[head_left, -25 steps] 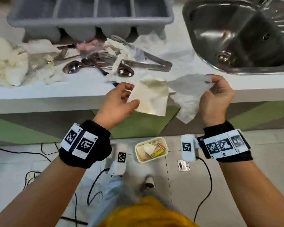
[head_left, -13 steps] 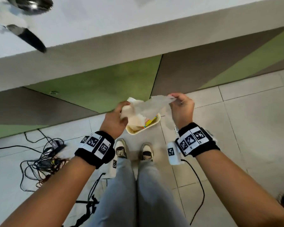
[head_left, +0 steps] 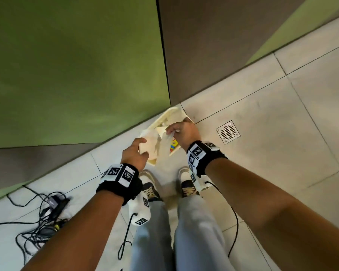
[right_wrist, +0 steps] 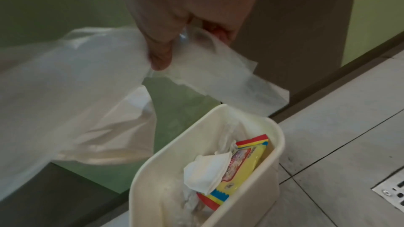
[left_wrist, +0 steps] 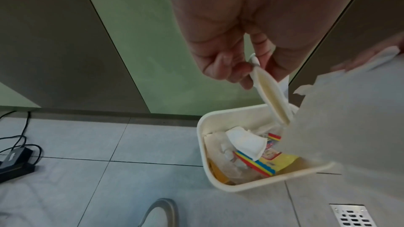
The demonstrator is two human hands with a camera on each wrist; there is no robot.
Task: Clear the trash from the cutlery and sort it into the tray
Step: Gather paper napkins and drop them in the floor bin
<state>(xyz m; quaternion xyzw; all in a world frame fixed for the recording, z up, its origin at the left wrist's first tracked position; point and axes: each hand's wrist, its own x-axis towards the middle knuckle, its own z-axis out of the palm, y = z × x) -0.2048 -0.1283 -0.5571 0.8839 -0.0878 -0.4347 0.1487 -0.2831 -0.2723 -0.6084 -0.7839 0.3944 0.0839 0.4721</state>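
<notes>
My left hand [head_left: 141, 147] grips a folded cream napkin [head_left: 152, 145] just above a small cream trash bin [head_left: 164, 114] on the floor. In the left wrist view the fingers [left_wrist: 227, 68] pinch the napkin [left_wrist: 273, 96] edge-on over the bin [left_wrist: 203, 144]. My right hand [head_left: 173, 132] pinches a thin translucent white sheet [head_left: 167, 137], which hangs over the bin's opening. The right wrist view shows thumb and fingers [right_wrist: 159, 54] closed on that sheet [right_wrist: 218, 75] above the bin [right_wrist: 140, 179]. Crumpled tissues and a yellow wrapper [right_wrist: 240, 161] lie inside. No cutlery or tray is in view.
The bin stands against the green and brown cabinet front [head_left: 76, 75]. A metal floor drain [head_left: 227, 132] lies to its right. My shoes [head_left: 151, 184] are just behind it. A tangle of black cables with an adapter [head_left: 47, 212] lies on the tiles at the left.
The view has dropped from the counter to the floor. Both hands have carried the napkin and the thin sheet down from counter height to just over the bin.
</notes>
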